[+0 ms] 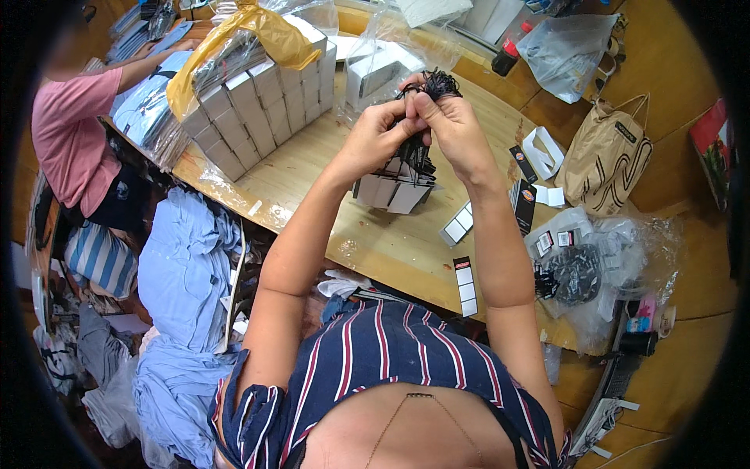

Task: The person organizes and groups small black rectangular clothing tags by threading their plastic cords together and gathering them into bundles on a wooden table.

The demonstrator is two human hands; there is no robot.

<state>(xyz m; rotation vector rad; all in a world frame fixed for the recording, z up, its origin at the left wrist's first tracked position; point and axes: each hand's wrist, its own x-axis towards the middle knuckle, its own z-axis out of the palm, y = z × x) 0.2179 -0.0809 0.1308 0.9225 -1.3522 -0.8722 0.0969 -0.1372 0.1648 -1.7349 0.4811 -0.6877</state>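
Above the table, both my hands are closed on a bunch of black hang tag strings (442,83). The fingertips of my left hand (379,139) and my right hand (459,134) meet around the strings. Looped cord ends stick up over my right fingers. Below my hands dangles a cluster of black and white hang tags (402,195), close to the tabletop. My fingers partly hide the point where the strings are gripped.
Stacked white boxes (266,105) stand to the left on the wooden table (312,168), with a yellow plastic bag (187,74) over them. Label strips (465,285), a paper bag (609,156) and clear plastic bags (582,270) lie right. A person in pink (74,141) handles blue garments far left.
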